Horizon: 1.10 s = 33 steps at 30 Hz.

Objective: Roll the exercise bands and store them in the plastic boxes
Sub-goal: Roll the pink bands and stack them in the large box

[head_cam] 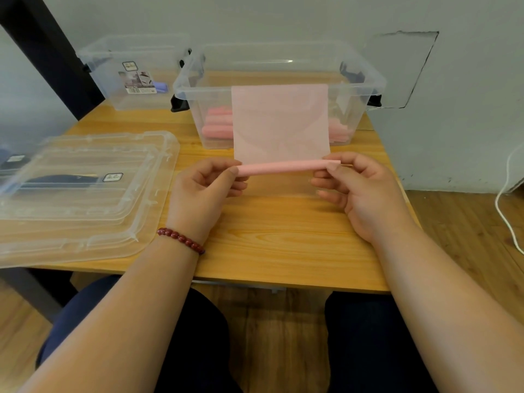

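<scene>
Pale wooden table (269,245) filled the view, its near edge just above the seated person's knees. Stacked clear lids (85,194) lay at its left edge, set aside, it seemed, so the boxes stayed open for loading. Near the middle of the table, the left hand (198,188), with a red bead bracelet (181,239) at the wrist, and the right hand (360,191) each pinched one end of the rolled part (280,167) of a pink exercise band (280,126), fingers curled around it and thumbs on top, holding it level just above the wood. Gripping both ends probably kept the roll even and tight. The flat remainder of the band ran away from the hands and draped over the front rim of the nearer plastic box (365,80), which likely held it smooth and taut for winding. Inside that box, finished pink rolls (217,123) lay stacked against the left and right walls. At the far left corner stood a second plastic box (113,52) with a labelled front and what looked like a purple roll (161,87) inside. Behind it all rose a plain grey wall (283,18).
</scene>
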Tool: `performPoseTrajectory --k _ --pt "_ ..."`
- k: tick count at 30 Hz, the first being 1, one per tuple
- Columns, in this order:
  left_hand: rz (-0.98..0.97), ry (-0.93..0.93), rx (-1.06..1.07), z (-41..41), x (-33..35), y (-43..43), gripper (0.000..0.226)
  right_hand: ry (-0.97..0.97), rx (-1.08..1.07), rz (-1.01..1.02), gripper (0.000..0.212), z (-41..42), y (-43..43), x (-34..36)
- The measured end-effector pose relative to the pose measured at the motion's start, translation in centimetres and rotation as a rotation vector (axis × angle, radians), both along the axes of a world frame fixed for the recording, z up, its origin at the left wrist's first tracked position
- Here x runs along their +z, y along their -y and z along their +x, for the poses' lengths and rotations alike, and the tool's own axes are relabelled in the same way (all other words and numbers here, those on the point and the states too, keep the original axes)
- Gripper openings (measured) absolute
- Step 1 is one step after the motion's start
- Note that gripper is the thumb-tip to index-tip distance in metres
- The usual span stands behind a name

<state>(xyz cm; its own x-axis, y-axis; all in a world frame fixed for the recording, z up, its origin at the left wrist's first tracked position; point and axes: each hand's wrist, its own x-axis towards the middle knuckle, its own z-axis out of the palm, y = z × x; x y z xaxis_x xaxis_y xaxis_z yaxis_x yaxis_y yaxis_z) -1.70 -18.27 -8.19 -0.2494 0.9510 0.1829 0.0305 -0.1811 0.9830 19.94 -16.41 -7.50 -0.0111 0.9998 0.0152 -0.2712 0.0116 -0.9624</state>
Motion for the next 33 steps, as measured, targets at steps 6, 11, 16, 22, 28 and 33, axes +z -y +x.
performPoseTrajectory --k 6,11,16,22,28,33 --pt "-0.016 -0.018 0.043 0.1 -0.23 -0.22 0.013 0.035 -0.059 0.018 0.011 0.0 -0.22 -0.19" --pt "-0.004 -0.074 0.029 -0.02 -0.39 -0.31 0.018 0.108 -0.089 0.054 0.016 -0.1 -0.38 -0.31" --pt "0.009 -0.022 0.005 -0.15 -0.27 -0.14 0.016 0.068 -0.051 0.061 0.01 0.03 -0.2 -0.24" --pt "0.001 -0.022 0.014 0.02 -0.14 -0.06 0.017 0.068 -0.043 0.017 0.011 0.1 -0.2 -0.29" --pt "-0.025 -0.061 0.039 -0.11 -0.4 -0.3 0.013 0.087 -0.051 0.017 0.008 0.04 -0.22 -0.33" --pt "0.006 -0.052 0.019 -0.05 -0.2 -0.2 0.015 0.144 -0.051 0.047 0.012 -0.1 -0.2 -0.33"
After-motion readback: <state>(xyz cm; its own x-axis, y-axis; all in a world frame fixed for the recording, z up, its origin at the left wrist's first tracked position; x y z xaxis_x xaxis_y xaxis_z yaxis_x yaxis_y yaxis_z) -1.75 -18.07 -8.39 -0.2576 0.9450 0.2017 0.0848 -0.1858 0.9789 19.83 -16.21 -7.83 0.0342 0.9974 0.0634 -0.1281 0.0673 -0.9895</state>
